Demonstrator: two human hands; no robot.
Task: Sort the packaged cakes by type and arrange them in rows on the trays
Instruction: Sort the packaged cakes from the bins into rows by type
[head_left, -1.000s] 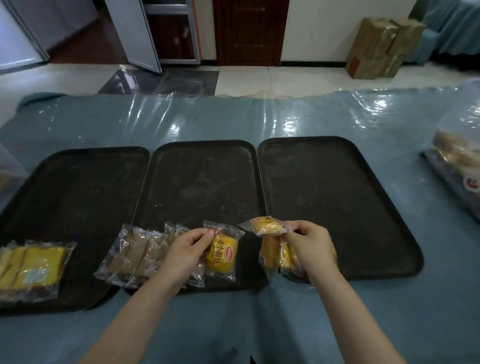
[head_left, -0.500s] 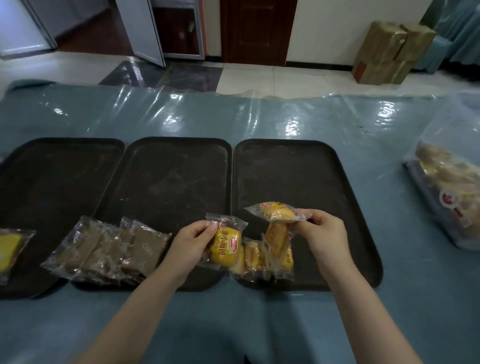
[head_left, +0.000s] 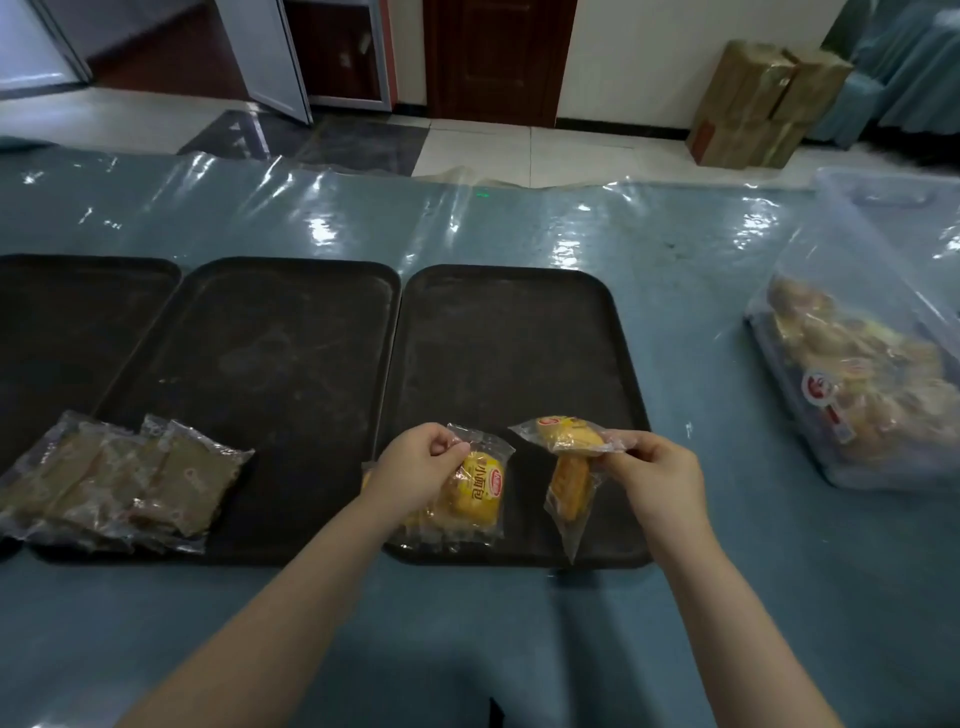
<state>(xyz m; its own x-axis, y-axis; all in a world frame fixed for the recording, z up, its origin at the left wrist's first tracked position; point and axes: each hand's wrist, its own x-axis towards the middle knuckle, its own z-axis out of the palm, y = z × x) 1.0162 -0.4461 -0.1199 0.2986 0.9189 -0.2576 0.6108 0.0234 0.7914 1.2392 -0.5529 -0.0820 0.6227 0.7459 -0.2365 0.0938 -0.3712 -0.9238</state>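
From the head camera, three dark trays lie side by side on the blue worktop, and the right tray (head_left: 511, 332) is the one both hands work over, near its front edge. The left hand (head_left: 415, 470) pinches the top corner of a yellow cake packet (head_left: 480, 488) with its fingers (head_left: 451, 451) curled, so the packet lies down flat on the tray, partly over other yellow packets under it. I think it is being set into a row there. The right hand (head_left: 657, 470) pinches the ends of two cake packets (head_left: 569, 462) together; one sticks out sideways and one hangs down above the tray. They look like they wait for their turn. The middle tray (head_left: 270, 338) has a row of brown cake packets (head_left: 124, 480) at its front left corner, overlapping each other, so that kind is kept apart from the yellow kind. A clear plastic box (head_left: 878, 332) with more cakes stands near the right edge of the worktop, within reach for picking the next ones. Most tray space is bare, so the sorting seems to be at its start.
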